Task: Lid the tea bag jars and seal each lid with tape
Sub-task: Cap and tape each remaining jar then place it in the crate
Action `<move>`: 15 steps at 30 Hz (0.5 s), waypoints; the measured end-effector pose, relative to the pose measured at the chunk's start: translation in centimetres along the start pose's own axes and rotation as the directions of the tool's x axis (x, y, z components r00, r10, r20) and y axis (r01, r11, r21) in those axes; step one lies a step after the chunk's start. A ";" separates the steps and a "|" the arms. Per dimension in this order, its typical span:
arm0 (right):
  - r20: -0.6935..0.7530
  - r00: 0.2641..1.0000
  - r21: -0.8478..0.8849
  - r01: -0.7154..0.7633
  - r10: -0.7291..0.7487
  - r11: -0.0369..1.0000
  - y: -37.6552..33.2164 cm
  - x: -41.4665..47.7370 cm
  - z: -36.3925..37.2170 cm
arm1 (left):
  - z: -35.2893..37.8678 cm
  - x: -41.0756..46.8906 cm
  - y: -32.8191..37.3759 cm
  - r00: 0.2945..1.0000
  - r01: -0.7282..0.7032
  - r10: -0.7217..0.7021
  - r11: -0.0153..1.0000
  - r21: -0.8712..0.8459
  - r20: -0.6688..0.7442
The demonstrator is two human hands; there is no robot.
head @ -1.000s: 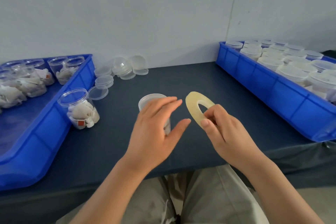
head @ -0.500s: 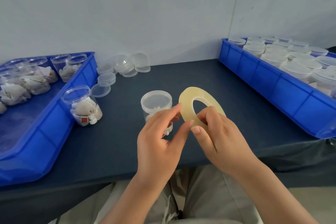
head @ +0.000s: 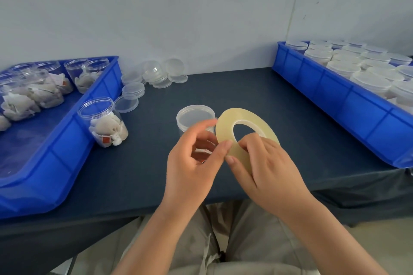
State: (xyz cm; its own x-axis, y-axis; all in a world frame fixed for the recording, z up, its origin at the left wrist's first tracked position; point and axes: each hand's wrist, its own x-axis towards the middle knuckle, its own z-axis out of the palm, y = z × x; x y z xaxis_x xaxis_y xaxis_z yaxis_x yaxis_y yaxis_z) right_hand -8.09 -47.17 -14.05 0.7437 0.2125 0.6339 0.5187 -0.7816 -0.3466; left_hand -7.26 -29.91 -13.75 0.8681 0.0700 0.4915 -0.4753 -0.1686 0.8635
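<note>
The lidded jar (head: 194,116) stands at the centre of the frame on the dark table (head: 245,87), just behind the hands. In front of it, the right hand (head: 266,163) grips the tape roll (head: 225,130), fingers curled through its hole. The left hand (head: 190,163) curls thumb and forefinger onto the roll's left edge. The step in hand looks like sealing: the next move calls for finding the loose end and peeling it free. An unlidded jar (head: 102,123) waits at left, beside the blue bin (head: 67,140).
</note>
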 end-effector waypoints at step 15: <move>0.200 0.974 0.140 -0.138 0.109 0.980 0.1 0.1 -0.4 | -2.3 0.0 -1.3 0.903 -0.418 0.418 0.797 0.436 0.101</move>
State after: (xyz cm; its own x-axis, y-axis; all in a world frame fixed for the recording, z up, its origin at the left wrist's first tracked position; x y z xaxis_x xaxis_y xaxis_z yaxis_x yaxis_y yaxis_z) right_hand -8.13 -47.47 -13.74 0.8649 0.2391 0.4413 0.4648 -0.7133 -0.5245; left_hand -7.01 -27.48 -14.61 0.5995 -0.1066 0.7932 -0.6792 -0.5920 0.4338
